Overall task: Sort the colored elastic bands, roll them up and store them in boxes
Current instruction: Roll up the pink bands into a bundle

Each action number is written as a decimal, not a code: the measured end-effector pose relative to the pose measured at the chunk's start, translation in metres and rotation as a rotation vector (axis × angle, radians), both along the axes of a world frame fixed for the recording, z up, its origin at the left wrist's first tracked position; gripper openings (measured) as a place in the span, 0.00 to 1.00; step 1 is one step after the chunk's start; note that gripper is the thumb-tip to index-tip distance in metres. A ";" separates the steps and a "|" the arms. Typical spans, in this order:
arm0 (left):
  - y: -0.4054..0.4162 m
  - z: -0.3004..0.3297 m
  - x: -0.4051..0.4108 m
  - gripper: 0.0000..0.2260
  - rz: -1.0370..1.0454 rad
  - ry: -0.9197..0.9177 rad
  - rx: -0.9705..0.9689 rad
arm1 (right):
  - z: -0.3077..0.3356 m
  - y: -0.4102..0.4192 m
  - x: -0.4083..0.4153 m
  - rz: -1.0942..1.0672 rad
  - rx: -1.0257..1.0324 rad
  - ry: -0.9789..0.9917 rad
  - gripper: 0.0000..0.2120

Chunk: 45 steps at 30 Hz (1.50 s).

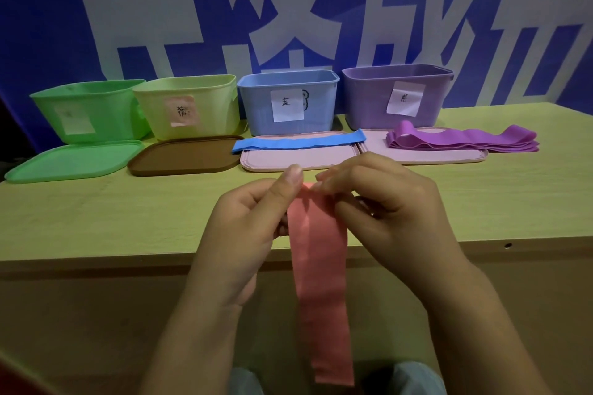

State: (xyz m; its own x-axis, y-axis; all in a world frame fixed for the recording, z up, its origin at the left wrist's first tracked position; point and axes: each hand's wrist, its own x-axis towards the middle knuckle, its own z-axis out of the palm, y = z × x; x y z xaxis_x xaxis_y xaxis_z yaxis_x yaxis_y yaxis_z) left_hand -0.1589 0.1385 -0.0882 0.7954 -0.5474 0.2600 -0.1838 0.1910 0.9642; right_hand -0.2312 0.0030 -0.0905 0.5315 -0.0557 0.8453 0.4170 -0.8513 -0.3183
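A pink elastic band hangs down over the table's front edge toward my lap. My left hand and my right hand both pinch its top end, thumbs and fingertips close together at the fold. A blue band lies flat across a pink lid. A stack of purple bands lies on the neighbouring pink lid. Along the back stand a green box, a yellow-green box, a blue box and a purple box, each with a paper label.
A green lid and a brown lid lie in front of the left two boxes; two pink lids lie before the right two. The wooden table ends at a front edge near my wrists. A blue banner hangs behind.
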 end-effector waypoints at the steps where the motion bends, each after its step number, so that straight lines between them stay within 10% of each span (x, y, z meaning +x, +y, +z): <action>1: 0.000 -0.001 0.000 0.18 0.015 -0.025 0.006 | 0.000 0.000 0.000 0.000 -0.003 -0.006 0.04; 14: 0.009 0.000 0.003 0.10 0.019 -0.309 0.121 | 0.021 -0.006 -0.021 0.263 0.400 0.385 0.10; 21: 0.012 -0.001 0.000 0.06 0.020 -0.370 0.118 | 0.034 0.000 -0.016 0.049 0.154 0.536 0.06; 33: 0.018 0.000 0.017 0.21 -0.266 0.039 -0.088 | 0.036 0.000 -0.007 0.019 -0.064 0.317 0.05; 36: 0.020 0.001 0.020 0.12 -0.209 0.091 -0.073 | 0.038 -0.004 -0.007 0.087 0.000 0.327 0.05; 45: 0.019 0.012 0.011 0.10 0.006 -0.234 0.060 | 0.039 -0.001 -0.008 0.104 0.030 0.313 0.04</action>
